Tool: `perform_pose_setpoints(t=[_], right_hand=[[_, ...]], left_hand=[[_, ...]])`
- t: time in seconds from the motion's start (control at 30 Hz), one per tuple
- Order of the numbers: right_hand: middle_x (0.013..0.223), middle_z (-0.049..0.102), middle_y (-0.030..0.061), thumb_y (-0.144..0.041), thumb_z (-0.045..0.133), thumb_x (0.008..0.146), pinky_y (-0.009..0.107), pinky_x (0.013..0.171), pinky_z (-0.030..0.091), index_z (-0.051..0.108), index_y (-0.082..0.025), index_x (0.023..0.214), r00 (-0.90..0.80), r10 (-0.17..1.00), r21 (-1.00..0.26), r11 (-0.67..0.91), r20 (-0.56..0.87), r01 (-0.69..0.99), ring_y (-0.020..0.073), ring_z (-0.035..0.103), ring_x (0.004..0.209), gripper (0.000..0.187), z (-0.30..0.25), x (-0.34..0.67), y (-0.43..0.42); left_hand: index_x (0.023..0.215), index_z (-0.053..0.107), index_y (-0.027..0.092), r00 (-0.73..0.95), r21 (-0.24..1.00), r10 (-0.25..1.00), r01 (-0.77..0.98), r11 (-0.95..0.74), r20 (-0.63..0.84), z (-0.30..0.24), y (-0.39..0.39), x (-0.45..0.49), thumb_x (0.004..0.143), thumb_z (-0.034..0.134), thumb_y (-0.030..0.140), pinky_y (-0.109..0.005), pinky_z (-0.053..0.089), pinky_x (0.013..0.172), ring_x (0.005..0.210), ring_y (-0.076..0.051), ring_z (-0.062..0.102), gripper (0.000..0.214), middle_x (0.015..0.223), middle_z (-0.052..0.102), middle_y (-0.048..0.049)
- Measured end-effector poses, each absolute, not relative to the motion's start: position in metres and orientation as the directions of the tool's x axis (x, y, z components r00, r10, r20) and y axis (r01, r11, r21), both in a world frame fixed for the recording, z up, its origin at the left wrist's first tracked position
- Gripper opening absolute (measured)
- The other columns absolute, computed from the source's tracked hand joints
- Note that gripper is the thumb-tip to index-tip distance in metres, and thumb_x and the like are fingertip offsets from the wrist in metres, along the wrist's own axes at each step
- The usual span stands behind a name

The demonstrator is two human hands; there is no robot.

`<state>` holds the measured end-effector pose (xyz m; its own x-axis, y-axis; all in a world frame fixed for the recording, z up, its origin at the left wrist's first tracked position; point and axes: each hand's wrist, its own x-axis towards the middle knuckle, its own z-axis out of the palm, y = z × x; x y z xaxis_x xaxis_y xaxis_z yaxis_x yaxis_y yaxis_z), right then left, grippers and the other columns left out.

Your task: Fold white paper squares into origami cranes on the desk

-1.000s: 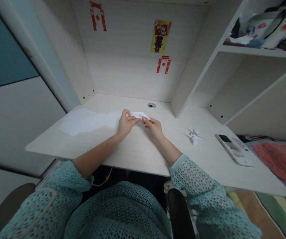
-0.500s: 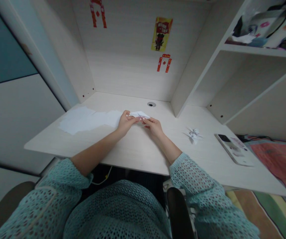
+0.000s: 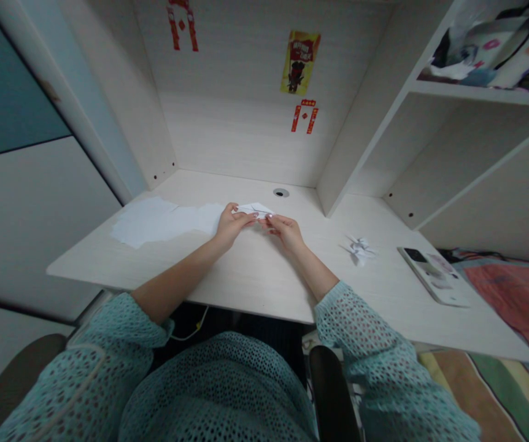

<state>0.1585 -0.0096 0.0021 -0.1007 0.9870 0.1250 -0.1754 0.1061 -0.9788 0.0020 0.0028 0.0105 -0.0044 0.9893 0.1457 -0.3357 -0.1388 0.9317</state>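
A small piece of folded white paper (image 3: pixel 253 208) is held between my two hands above the desk. My left hand (image 3: pixel 233 223) grips its left side, thumb on the near face and fingers closed around it. My right hand (image 3: pixel 285 229) pinches its right end between thumb and fingers. Creases and pointed edges show on the paper, though the fingertips cover part of it. Left of my hands, white paper sheets (image 3: pixel 147 222) lie spread over the desk. To the right sit folded paper pieces (image 3: pixel 360 249) with thin pointed ends, bunched together.
The desk (image 3: pixel 255 282) has a round cable hole (image 3: pixel 281 193) near its back panel. A phone (image 3: pixel 430 276) lies at the right. An upright divider (image 3: pixel 361 116) and a shelf holding bags (image 3: pixel 499 52) stand on the right. A chair armrest (image 3: pixel 331 393) is below.
The right hand's thumb and fingers have shifted slightly right along the paper, leaving a wider gap between the two hands' fingertips. The left hand has barely moved.
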Motion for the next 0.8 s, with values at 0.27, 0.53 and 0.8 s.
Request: perform_pose_setpoints(t=[0.27,0.53,0.8], right_hand=[[0.089,0.073,0.0062,-0.049,0.07,0.065,0.025,0.059,0.043,0.071,-0.019,0.075,-0.036,0.997,-0.972,0.058,0.068,-0.228,0.015,0.062,0.069,0.032,0.0021,0.157,-0.0094],[0.082,0.072,0.0084,-0.06,0.062,0.068,0.027,0.055,0.042,0.071,-0.017,0.075,-0.049,0.984,-0.979,0.163,0.17,-0.121,0.0154,0.061,0.06,0.044,0.002,0.1623,-0.0061],[0.072,0.069,0.0034,-0.058,0.068,0.063,0.025,0.055,0.044,0.069,-0.02,0.085,-0.05,0.989,-0.98,0.132,0.141,-0.148,0.013,0.058,0.058,0.044,0.0024,0.1547,-0.0103]], left_hand=[[0.082,0.034,0.021,0.022,0.933,0.99,-0.339,-0.122,0.138,0.0108,0.0019,0.0021,0.054,0.081,0.022,-0.027,0.053,0.076,0.066,-0.011,0.066,0.054,0.062,0.063,0.0063],[0.082,0.032,0.021,0.032,0.929,0.995,-0.362,-0.077,0.095,0.0076,0.0083,-0.0016,0.054,0.081,0.022,-0.028,0.053,0.077,0.069,-0.012,0.067,0.057,0.068,0.066,0.004],[0.081,0.032,0.022,0.078,0.951,0.978,-0.26,-0.167,0.193,0.0089,0.0038,0.0,0.054,0.079,0.028,-0.023,0.052,0.065,0.055,-0.009,0.062,0.055,0.055,0.059,0.0109]])
